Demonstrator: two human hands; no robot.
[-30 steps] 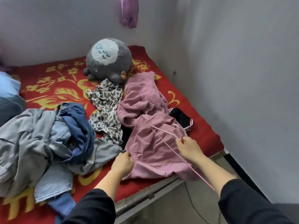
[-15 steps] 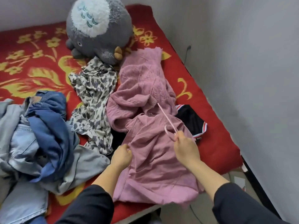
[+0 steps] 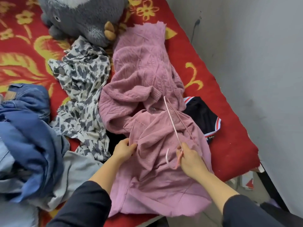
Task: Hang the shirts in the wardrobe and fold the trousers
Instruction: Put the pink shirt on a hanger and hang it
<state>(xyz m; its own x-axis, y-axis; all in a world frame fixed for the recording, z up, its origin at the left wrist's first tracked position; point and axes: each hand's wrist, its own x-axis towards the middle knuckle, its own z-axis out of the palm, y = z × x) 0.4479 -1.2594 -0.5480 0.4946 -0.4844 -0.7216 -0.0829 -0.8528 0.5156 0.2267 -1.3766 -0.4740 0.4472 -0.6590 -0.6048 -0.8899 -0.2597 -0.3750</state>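
A pink ribbed shirt (image 3: 157,181) lies across the near edge of the bed. My left hand (image 3: 123,149) grips its left edge near the collar. My right hand (image 3: 190,158) holds a thin pink hanger (image 3: 172,123) near its hook, and the hanger's bars stretch away over the shirt's upper part. Behind the shirt lies a pink knitted sweater (image 3: 141,76). Blue jeans and denim clothes (image 3: 27,128) are heaped at the left.
A leopard-print garment (image 3: 82,89) lies left of the sweater, and a dark garment with red and white trim (image 3: 203,117) lies to its right. A grey plush toy (image 3: 82,15) sits at the back on the red blanket (image 3: 218,99). A grey wall (image 3: 254,63) borders the bed's right side.
The camera has moved closer and tilted down. My right hand has drawn the hanger lower over the pink shirt, and my left hand has shifted up along the shirt's edge.
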